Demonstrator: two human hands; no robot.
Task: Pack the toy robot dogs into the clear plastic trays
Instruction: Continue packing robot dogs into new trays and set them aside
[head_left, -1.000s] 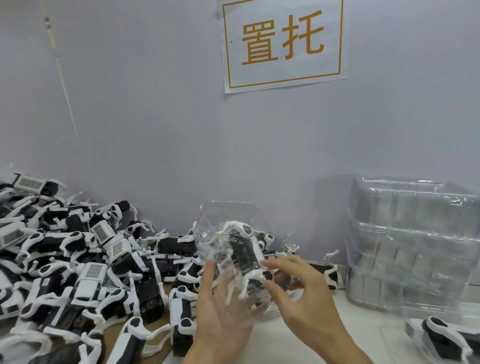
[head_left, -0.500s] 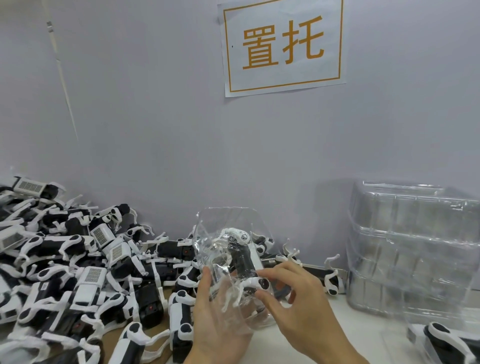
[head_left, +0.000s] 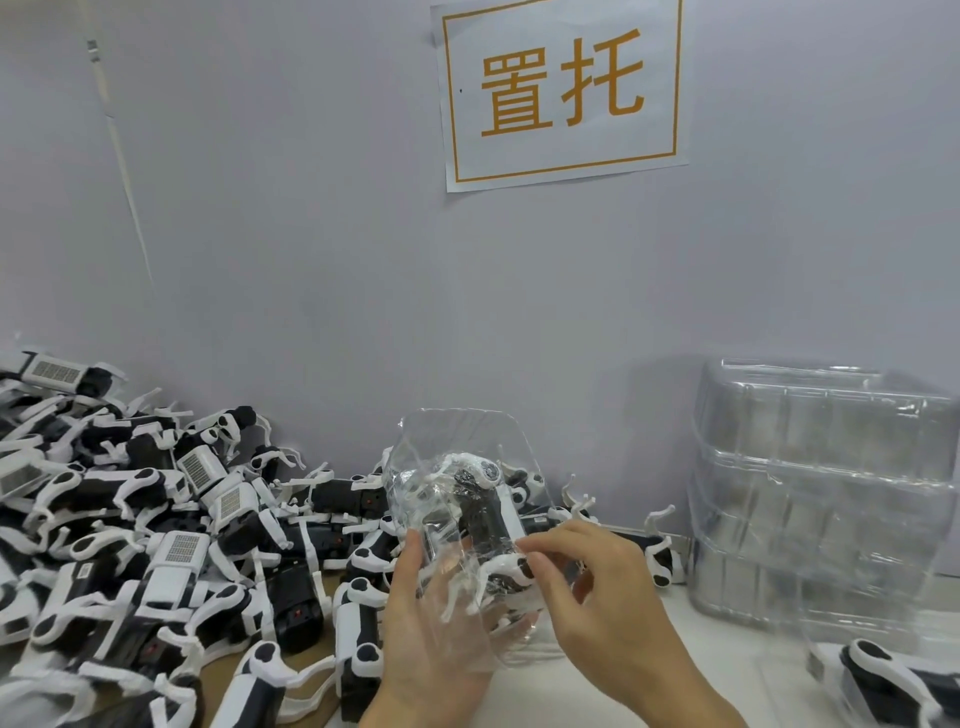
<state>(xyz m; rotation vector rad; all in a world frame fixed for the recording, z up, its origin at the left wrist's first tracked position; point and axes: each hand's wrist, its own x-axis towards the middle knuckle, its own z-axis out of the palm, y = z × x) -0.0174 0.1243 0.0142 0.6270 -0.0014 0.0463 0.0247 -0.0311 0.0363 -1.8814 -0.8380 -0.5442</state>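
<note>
A clear plastic tray (head_left: 462, 441) is held upright in front of me with a black and white toy robot dog (head_left: 485, 512) inside it, head up. My left hand (head_left: 431, 639) cups the tray from below and behind. My right hand (head_left: 608, 592) is on the tray's right side, its fingertips pinching the dog's white leg near the bottom. A big pile of toy robot dogs (head_left: 156, 545) covers the left of the table.
A tall stack of empty clear trays (head_left: 821, 499) stands at the right against the wall. Another dog in a tray (head_left: 883, 680) lies at the bottom right. A wall with a paper sign (head_left: 563, 88) closes off the back.
The tray with the dog has sunk slightly and my right fingers have shifted along the dog's lower leg. The left hand keeps its hold.
</note>
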